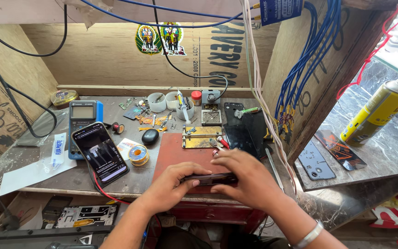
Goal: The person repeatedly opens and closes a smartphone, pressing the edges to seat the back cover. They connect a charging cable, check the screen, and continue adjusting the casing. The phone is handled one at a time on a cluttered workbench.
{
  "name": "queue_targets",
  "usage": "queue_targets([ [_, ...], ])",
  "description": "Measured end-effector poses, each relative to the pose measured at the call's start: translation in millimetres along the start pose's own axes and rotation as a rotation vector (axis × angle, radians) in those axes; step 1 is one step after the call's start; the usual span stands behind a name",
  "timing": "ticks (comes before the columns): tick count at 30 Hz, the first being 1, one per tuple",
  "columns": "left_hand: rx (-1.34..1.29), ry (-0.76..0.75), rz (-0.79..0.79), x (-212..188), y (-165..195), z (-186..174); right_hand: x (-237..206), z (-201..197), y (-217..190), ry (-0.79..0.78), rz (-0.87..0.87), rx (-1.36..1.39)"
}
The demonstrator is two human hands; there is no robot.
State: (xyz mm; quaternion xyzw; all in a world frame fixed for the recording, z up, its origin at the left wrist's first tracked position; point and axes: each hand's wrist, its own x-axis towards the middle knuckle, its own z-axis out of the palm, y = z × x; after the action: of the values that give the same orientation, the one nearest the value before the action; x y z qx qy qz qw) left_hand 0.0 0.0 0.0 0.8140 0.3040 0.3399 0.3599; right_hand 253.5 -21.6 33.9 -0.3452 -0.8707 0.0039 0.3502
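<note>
Fingers (pixel 194 183) of both hands are clamped on a dark phone (pixel 210 177), held edge-on just above the near edge of the red mat (pixel 180 152).

1. Bench (pixel 33 161): grey, cluttered, boxed in by plywood walls w/ blue and black cables hanging overhead.
2. Red mat: centre of bench, directly under the hands. A metal jig (pixel 199 136) sits at its far edge.
3. Left hand (pixel 171 184): grips the phone's left end, thumb on top, fingers curled beneath.
4. Right hand (pixel 247 177): covers the right end from above, fingers pressed down on the upper edge; a metal bangle (pixel 310 234) is on the wrist.
5. Phone: long axis runs left-right, approx. parallel to the bench front. It lies between the two hands, touching both; neither is clearly nearer. Mid-section is visible in the gap between the hands.
6. Other items: lit phone (pixel 101 152) lying well left of the mat, blue meter (pixel 83 121) behind it, solder spool (pixel 138 154) and black oval case (pixel 150 136) just left of the mat, yellow spray can (pixel 378 110) on the side shelf at right.
</note>
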Motion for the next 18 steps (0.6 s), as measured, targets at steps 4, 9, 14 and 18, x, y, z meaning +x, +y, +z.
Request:
queue_targets([
  [4,0.069,0.108,0.035,-0.2,22.4,6.6,4.4,8.1,3.7,-0.200,0.168,0.007],
  [9,0.185,0.233,0.034,-0.8,29.7,15.4,2.2,14.3,9.3,-0.180,0.114,0.044],
  [14,0.209,0.280,0.053,-2.3,23.2,19.2,-3.0,20.6,8.9,-0.146,0.135,-0.008],
  [18,0.211,0.248,0.148,-3.7,17.1,17.9,-6.2,22.2,8.3,-0.174,0.174,-0.017],
])
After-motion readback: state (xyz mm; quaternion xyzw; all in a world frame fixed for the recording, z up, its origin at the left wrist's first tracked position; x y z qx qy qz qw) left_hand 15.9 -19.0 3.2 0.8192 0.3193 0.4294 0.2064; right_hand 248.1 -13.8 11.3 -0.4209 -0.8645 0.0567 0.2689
